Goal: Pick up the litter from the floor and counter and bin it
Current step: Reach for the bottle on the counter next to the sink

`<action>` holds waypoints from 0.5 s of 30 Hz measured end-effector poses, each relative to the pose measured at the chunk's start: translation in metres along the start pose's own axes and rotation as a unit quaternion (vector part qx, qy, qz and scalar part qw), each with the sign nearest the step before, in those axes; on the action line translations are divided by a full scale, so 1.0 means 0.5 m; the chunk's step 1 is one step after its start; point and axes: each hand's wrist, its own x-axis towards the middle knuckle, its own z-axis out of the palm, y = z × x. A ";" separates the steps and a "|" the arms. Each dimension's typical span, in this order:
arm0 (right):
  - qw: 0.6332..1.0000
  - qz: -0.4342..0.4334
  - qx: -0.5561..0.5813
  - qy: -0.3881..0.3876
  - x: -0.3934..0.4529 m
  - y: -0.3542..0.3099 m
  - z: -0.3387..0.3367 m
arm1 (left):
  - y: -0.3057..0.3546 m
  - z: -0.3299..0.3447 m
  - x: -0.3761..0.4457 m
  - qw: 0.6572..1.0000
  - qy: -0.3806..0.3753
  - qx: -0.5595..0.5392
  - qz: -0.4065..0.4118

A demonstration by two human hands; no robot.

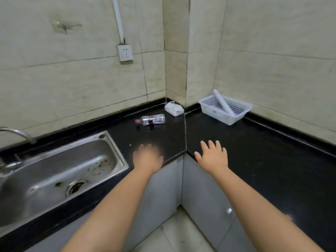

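A clear plastic bottle [152, 119] with a pink cap lies on its side on the black counter [254, 151], near the inner corner. Behind it, against the wall, sits a crumpled white packet [174, 108]. My left hand [147, 158] hovers blurred over the counter's front edge, below the bottle, fingers spread and holding nothing. Over the counter just right of the corner seam, my right hand [213, 155] is also spread and holds nothing. No bin is in view.
A steel sink [60, 171] with a tap [18, 133] fills the left of the counter. A white plastic basket [227, 110] with a white tube in it stands at the back right. A wall socket [125, 52] hangs above. Grey cabinet doors [200, 193] and floor tiles lie below.
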 end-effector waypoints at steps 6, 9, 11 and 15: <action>0.996 -0.059 -0.017 -0.062 0.201 -0.076 0.061 | -0.067 0.025 0.157 0.996 -0.021 -0.009 -0.088; 0.993 -0.077 -0.025 -0.080 0.315 -0.126 0.090 | -0.114 0.029 0.260 0.992 -0.032 -0.016 -0.118; 0.993 -0.074 -0.027 -0.089 0.400 -0.157 0.107 | -0.148 0.034 0.345 0.991 -0.038 -0.022 -0.130; 0.994 -0.040 -0.031 -0.100 0.576 -0.222 0.119 | -0.209 0.027 0.511 0.989 -0.043 -0.027 -0.137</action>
